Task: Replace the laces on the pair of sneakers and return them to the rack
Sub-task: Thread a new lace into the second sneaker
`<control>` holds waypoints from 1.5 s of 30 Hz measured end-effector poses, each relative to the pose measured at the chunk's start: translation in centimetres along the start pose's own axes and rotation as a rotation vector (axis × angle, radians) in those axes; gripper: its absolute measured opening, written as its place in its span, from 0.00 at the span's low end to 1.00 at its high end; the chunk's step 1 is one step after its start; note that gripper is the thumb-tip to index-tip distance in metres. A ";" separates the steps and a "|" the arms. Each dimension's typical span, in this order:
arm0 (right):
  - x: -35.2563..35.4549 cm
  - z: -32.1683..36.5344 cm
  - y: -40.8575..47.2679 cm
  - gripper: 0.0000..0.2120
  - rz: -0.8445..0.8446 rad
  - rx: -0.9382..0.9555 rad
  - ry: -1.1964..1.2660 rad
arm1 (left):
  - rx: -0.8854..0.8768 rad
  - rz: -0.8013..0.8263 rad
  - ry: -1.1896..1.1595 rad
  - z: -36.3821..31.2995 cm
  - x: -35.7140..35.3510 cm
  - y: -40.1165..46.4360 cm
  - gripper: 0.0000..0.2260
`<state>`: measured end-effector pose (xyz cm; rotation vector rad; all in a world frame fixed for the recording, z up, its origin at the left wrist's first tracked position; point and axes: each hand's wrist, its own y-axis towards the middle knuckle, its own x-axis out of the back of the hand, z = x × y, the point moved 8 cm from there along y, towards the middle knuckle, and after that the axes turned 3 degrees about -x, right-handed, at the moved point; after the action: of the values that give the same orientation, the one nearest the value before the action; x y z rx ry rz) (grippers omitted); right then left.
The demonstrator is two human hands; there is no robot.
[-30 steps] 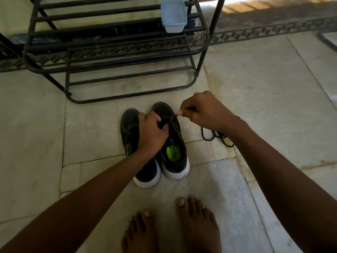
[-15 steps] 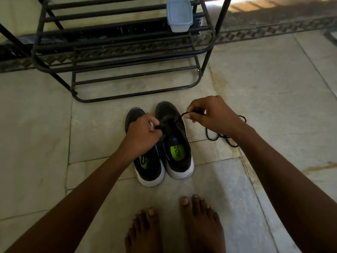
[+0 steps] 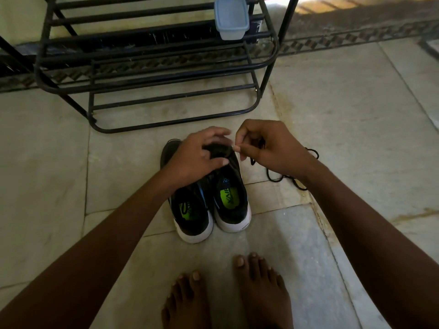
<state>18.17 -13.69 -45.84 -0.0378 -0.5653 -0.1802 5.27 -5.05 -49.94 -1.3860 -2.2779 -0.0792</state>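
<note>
Two black sneakers with white soles and green insoles stand side by side on the floor, the left sneaker [image 3: 190, 214] and the right sneaker [image 3: 234, 198]. My left hand [image 3: 197, 157] rests over the front of the right sneaker, thumb and fingers around its tongue area. My right hand [image 3: 268, 148] pinches the tip of a black lace [image 3: 285, 178] just above that shoe's toe. The remainder of the lace trails on the floor to the right, partly hidden by my wrist.
A black metal shoe rack [image 3: 166, 74] stands just beyond the sneakers, with a pale blue lidded plastic box [image 3: 231, 17] on an upper tier. My bare feet [image 3: 228, 293] are on the stone floor near the bottom edge.
My left hand slid forward from the shoe's middle to its toe end. My right hand drew closer to the left, bringing the lace tip down to the shoe.
</note>
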 end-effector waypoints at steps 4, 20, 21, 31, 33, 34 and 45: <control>0.9 -0.5 -0.4 0.04 -0.145 -0.016 0.103 | -0.028 0.093 -0.258 0.9 -1.9 1.5 0.20; -3.6 -9.4 -4.4 0.15 0.102 -0.322 -0.236 | 0.269 -0.363 -0.694 4.3 0.5 3.5 0.10; -3.9 -9.6 -4.5 0.16 0.121 -0.316 -0.278 | 0.284 -0.372 -0.647 4.4 0.6 3.6 0.11; -2.6 -8.3 -3.3 0.12 -0.025 -0.407 0.007 | 0.370 -0.300 0.244 4.4 1.3 2.3 0.14; -2.1 -8.2 -3.1 0.11 -0.141 -0.446 0.228 | 0.347 -0.259 0.267 4.4 0.1 1.5 0.14; -2.0 -8.3 -3.0 0.09 -0.188 -0.459 0.330 | 0.342 -0.224 0.279 4.5 -0.6 1.1 0.14; -4.0 -7.9 -2.6 0.08 -0.254 -0.480 0.633 | 0.249 -0.260 0.484 3.1 -3.5 -1.1 0.24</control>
<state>18.58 -16.24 -54.68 -0.3628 0.1178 -0.5496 4.56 -7.55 -53.97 -0.8300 -1.9636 -0.1862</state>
